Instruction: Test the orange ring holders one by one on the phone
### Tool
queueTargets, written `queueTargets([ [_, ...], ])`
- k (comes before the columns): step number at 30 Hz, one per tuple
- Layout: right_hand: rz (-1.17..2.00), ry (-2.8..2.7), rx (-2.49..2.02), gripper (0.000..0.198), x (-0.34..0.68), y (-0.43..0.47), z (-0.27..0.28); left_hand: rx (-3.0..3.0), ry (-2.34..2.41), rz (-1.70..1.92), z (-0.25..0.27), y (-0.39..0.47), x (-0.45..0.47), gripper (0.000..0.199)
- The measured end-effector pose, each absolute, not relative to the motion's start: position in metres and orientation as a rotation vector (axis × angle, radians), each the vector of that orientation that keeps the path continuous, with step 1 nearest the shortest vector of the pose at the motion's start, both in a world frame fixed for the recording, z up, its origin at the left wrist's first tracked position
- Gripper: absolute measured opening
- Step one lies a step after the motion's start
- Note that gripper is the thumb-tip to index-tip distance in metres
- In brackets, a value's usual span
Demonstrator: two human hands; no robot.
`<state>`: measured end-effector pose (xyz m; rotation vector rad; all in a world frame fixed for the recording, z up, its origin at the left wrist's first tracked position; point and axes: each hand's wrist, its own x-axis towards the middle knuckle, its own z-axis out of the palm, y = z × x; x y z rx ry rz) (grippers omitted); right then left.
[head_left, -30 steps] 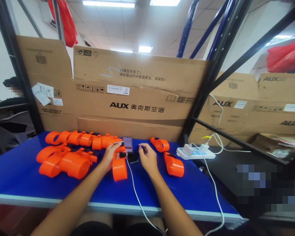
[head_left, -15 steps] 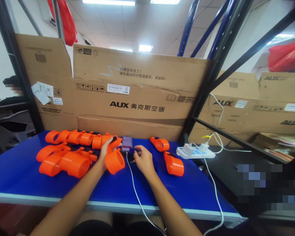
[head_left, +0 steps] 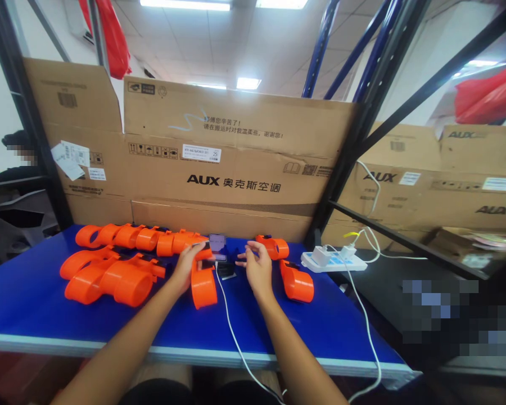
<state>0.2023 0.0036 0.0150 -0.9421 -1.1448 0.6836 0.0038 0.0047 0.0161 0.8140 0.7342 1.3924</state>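
My left hand (head_left: 188,268) is closed around an orange plastic part (head_left: 204,288) with a wide ring at its lower end. A black piece shows at the top of that part, by my thumb. To the right, my right hand (head_left: 257,264) hovers over the table with fingers loosely curled and apart, nothing visible in them. Between the hands lies a small black object (head_left: 225,269), its kind unclear. Behind it stands a phone (head_left: 217,243) with its screen lit and a white cable (head_left: 231,323) running from its lower end.
Several similar orange ring parts (head_left: 129,284) stand in rows at left on the blue table (head_left: 219,343). Two more, one an orange part (head_left: 298,284), sit at right. Beside them is a white power strip (head_left: 333,260). A cardboard sheet (head_left: 236,208) walls the back.
My left hand has moved slightly right and turned the orange part, so its ring faces differently. My right hand has drawn right, its fingers opened, uncovering the black object.
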Motion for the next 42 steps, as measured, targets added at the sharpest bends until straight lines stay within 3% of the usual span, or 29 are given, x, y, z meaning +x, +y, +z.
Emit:
queueTargets([
  [4,0.314,-1.548,-1.049,0.026,0.201,-0.003,0.013,1.096,0.836,1.314,0.004,0.007,0.01,0.035],
  [7,0.082,-1.8,-1.099,0.035,0.202,-0.003,0.011,1.132,0.856,1.304,-0.001,0.01,0.009,0.037],
  [12,-0.064,-2.101,-1.321,0.052,0.203,0.013,0.017,1.072,0.864,1.36,-0.002,0.017,0.007,0.041],
  [17,-0.176,-2.45,-1.427,0.049,0.196,0.036,0.031,1.035,0.846,1.334,0.002,0.012,0.009,0.035],
  [22,-0.205,-2.459,-1.578,0.038,0.194,0.047,0.037,1.022,0.814,1.348,0.01,0.004,0.009,0.028],
  [28,-0.211,-2.361,-1.618,0.037,0.202,0.049,0.045,1.093,0.852,1.297,0.012,0.001,0.011,0.027],
  [38,0.086,-2.294,-0.953,0.024,0.206,0.008,0.04,1.201,0.88,1.2,0.013,-0.008,0.019,0.029],
  [42,0.197,-2.29,-0.904,0.026,0.206,-0.006,0.038,1.22,0.839,1.172,0.009,-0.007,0.018,0.032],
])
